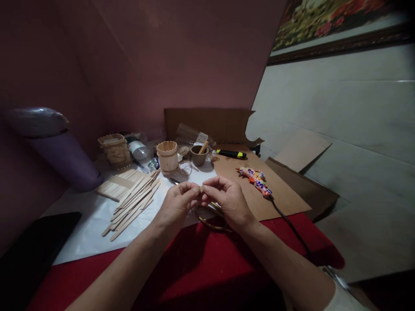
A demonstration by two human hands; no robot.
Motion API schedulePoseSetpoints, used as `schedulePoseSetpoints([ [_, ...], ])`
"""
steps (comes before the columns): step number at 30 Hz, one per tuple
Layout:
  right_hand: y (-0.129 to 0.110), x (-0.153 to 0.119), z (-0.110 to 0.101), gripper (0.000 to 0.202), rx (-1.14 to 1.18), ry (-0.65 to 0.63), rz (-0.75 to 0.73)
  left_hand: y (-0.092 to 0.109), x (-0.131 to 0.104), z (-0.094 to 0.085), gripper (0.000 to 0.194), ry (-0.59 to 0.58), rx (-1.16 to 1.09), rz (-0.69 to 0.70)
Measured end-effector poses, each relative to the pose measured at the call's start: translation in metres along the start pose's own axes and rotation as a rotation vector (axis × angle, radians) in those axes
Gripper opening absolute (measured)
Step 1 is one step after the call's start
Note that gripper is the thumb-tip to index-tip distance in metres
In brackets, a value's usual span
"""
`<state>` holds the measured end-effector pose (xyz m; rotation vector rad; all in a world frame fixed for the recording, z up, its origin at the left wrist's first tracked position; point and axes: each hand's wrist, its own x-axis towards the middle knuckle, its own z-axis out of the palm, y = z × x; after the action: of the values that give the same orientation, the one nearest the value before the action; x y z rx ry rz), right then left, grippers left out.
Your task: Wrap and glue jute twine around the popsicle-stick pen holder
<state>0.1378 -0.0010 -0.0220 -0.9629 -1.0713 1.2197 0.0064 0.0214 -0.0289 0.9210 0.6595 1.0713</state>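
Both hands meet over the front edge of the table. My left hand (pixel 177 203) pinches a small pale piece (pixel 201 189) between thumb and fingers, and my right hand (pixel 229 199) pinches it from the other side. The piece is too small to name. Just below the hands lies a round brownish ring (pixel 210 224), partly hidden by the fingers. Left of my left hand, several loose wooden sticks (pixel 132 207) are spread on white paper (pixel 87 229). A scalloped wooden cup (pixel 167 157) stands behind my left hand.
Brown cardboard (pixel 279 196) at right bears a flower-patterned glue gun (pixel 256 179) with a black cord and a black-yellow cutter (pixel 231 153). Behind are a small pot (pixel 199 157), plastic bottles (pixel 138 149) and a decorated wooden container (pixel 115 151). Red cloth (pixel 207 263) covers the front edge.
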Motion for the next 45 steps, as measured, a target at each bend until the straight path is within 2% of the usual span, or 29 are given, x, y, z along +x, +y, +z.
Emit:
schedulePoseSetpoints([
  [32,0.005,-0.003,0.007,0.014,-0.093,0.113,-0.053,-0.011,0.001,-0.001,0.024,0.082,0.017,0.062],
  [45,0.006,0.002,0.002,0.016,-0.046,0.078,-0.013,-0.011,-0.001,0.002,0.021,0.093,-0.029,0.048],
])
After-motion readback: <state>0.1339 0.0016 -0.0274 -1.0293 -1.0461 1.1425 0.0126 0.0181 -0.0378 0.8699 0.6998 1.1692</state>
